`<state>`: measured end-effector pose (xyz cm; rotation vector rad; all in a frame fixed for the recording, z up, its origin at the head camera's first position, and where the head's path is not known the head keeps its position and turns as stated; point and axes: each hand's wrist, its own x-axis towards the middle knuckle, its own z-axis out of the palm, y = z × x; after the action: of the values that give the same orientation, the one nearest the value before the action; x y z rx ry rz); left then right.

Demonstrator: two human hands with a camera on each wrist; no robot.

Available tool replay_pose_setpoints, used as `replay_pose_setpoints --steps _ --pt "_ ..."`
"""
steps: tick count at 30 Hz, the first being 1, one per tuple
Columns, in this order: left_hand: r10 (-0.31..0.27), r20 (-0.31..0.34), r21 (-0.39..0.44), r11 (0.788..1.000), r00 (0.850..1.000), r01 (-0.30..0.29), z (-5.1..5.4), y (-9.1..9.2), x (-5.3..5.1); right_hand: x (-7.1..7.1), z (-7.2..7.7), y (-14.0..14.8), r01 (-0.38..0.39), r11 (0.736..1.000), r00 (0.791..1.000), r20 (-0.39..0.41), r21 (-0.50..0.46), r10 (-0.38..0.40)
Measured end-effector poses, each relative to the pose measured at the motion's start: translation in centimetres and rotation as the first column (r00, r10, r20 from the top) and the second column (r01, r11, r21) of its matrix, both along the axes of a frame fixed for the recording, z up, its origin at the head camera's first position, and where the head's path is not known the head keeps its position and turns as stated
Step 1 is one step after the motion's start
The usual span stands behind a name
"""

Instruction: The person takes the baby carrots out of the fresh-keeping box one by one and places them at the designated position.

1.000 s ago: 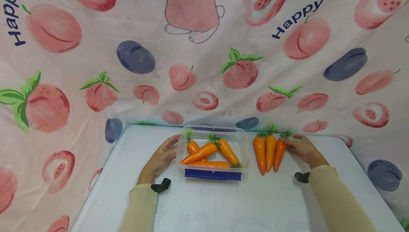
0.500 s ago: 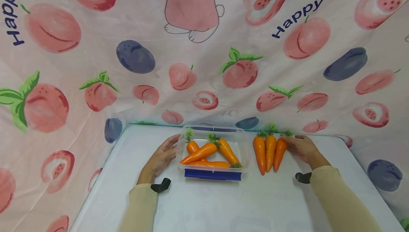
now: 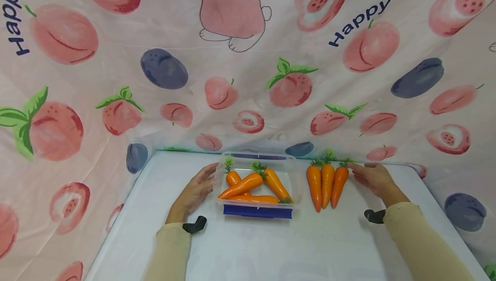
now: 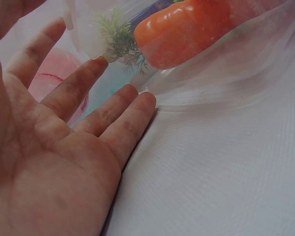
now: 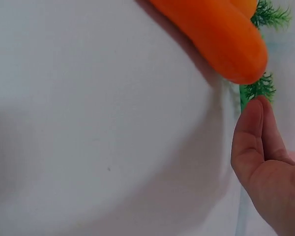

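Note:
A clear plastic box (image 3: pixel 298 186) with a blue latch (image 3: pixel 257 212) holds several orange carrots (image 3: pixel 242 186) with green tops. My left hand (image 3: pixel 195 190) is at its left side, fingers extended; in the left wrist view, fingertips (image 4: pixel 146 101) rest against the see-through wall. Right of the box, three carrots lie side by side: a left one (image 3: pixel 314 188), a middle one (image 3: pixel 327 184) and a right one (image 3: pixel 340 186). My right hand (image 3: pixel 375 182) is just right of the last, holding nothing. In the right wrist view its fingertips are close to the green top (image 5: pixel 260 87); contact is unclear.
The white table (image 3: pixel 271 251) runs up to a fruit-printed cloth (image 3: pixel 248 74) hanging behind it. The carrot tops lie near the table's back edge. A black wrist device (image 3: pixel 195 225) sits on my left cuff, another (image 3: pixel 375 216) on my right.
My right hand has let go of the right carrot and drawn a little to the right. The carrot stays beside the other two. Left hand and box have not moved.

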<state>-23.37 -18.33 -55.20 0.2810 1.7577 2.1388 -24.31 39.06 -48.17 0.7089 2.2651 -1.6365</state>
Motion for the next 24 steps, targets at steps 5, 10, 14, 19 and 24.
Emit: replay_pose_setpoints --steps 5,10,14,19,24 --pt "0.004 0.007 -0.017 1.000 1.000 -0.004 0.0 0.0 0.0 0.1 1.2 -0.8 -0.073 0.994 0.997 -0.013 -0.085 0.072" --pt "0.007 0.016 -0.018 1.000 1.000 -0.007 0.1 0.0 0.0 0.2 2.6 -1.9 -0.176 0.977 0.984 -0.058 -0.117 0.171" --pt "0.007 0.007 -0.008 1.000 1.000 -0.007 0.1 0.0 0.0 0.0 3.7 -2.9 -0.229 0.965 0.972 -0.073 -0.127 0.221" --pt "0.007 0.007 -0.008 1.000 1.000 -0.007 0.1 0.0 0.0 0.2 5.2 -4.4 -0.294 0.943 0.955 -0.078 -0.157 0.285" --pt "0.008 0.017 -0.013 1.000 1.000 -0.008 0.2 0.1 0.0 0.1 6.2 -6.2 -0.349 0.924 0.937 -0.062 -0.155 0.343"
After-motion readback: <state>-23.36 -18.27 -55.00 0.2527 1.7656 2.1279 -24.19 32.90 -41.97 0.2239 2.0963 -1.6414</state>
